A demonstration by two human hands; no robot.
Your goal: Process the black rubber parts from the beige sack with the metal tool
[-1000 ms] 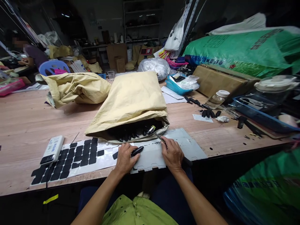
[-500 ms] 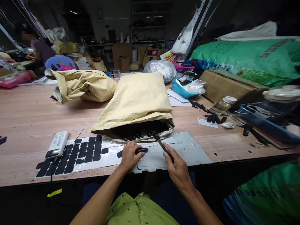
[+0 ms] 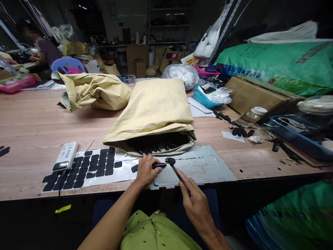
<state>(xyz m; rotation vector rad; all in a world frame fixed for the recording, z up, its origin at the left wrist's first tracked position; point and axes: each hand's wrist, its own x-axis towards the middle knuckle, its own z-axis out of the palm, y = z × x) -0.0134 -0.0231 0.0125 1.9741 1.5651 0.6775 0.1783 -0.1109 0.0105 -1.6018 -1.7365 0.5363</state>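
My left hand (image 3: 146, 171) rests on a grey board (image 3: 197, 166), its fingers closed round a short black rod-shaped piece (image 3: 159, 165) whose end points right. In my right hand (image 3: 191, 194) is what looks like a ratchet wrench (image 3: 176, 171), with a metal handle and a dark round head. That head is close to the tip of the black piece; whether they touch I cannot tell. Just beyond my hands lies a yellow sack (image 3: 158, 104), its mouth towards me, with several dark pieces inside. Left of my left hand is a sheet of black stickers (image 3: 104, 163).
A white power bank (image 3: 66, 156) with a cable sits at the left. Another yellow sack (image 3: 96, 88) lies behind it. On the right are a jar (image 3: 252, 116), a cardboard box (image 3: 255, 93) and several black pieces (image 3: 240, 132). A person (image 3: 47, 50) sits far left.
My right hand has brought the wrench's head down and towards me, from the sack's mouth to beside the black piece. My left hand keeps its hold. The view has shifted slightly.
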